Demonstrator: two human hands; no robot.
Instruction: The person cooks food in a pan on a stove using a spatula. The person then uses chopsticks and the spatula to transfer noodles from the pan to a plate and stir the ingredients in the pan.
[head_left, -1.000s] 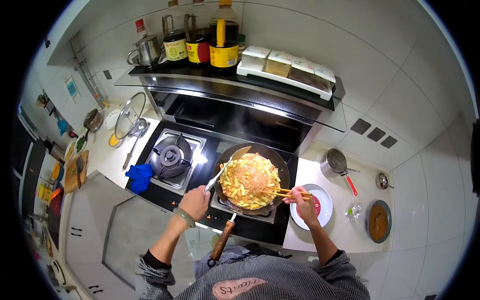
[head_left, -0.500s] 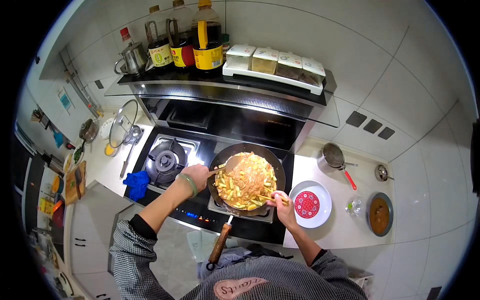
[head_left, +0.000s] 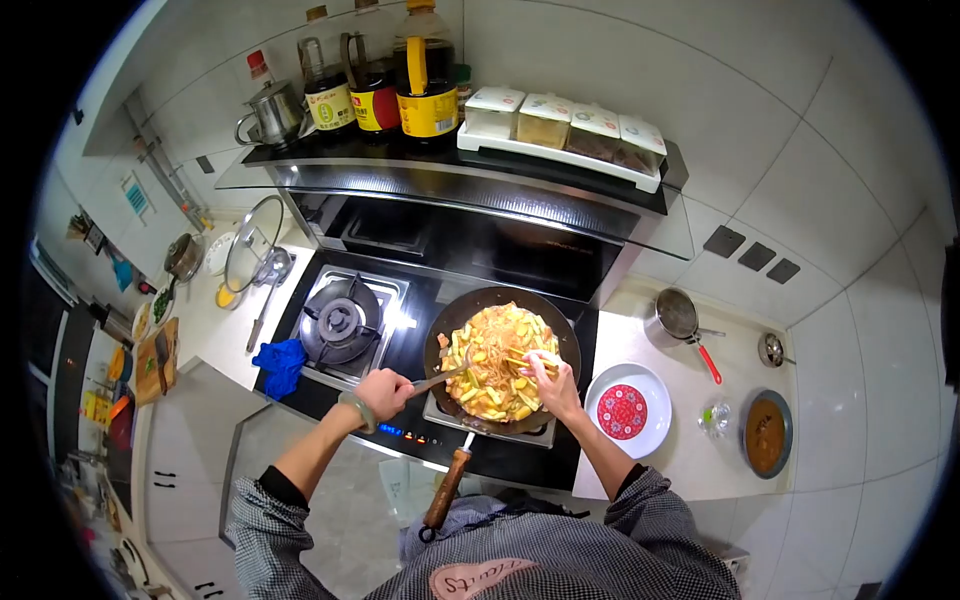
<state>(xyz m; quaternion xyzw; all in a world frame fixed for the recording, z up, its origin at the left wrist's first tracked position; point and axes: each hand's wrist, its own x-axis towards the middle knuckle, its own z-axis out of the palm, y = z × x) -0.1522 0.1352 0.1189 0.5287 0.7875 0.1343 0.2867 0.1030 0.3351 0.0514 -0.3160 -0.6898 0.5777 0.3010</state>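
A dark wok [head_left: 568,345] with a wooden handle stands on the right burner, full of noodles and chopped yellow-green vegetables [head_left: 490,395]. My left hand [head_left: 384,395] is closed round the handle of a spatula [head_left: 440,379], whose head rests in the food at the wok's left side. Over the right part of the wok, my right hand [head_left: 550,383] grips chopsticks [head_left: 517,361], their tips among the noodles. Right of the wok lies a white bowl [head_left: 655,420] with a red patterned centre.
Beside the left burner [head_left: 341,319] lies a blue cloth [head_left: 281,364]. A glass lid [head_left: 255,243] leans at the back left. A small pot [head_left: 674,315] with a red handle and a bowl of brown sauce [head_left: 766,434] stand at the right. Bottles [head_left: 427,100] line the shelf above.
My left hand has moved down and slightly left, drawing the spatula back toward the wok's left side. My right hand has moved up and left with the chopsticks, further over the food.
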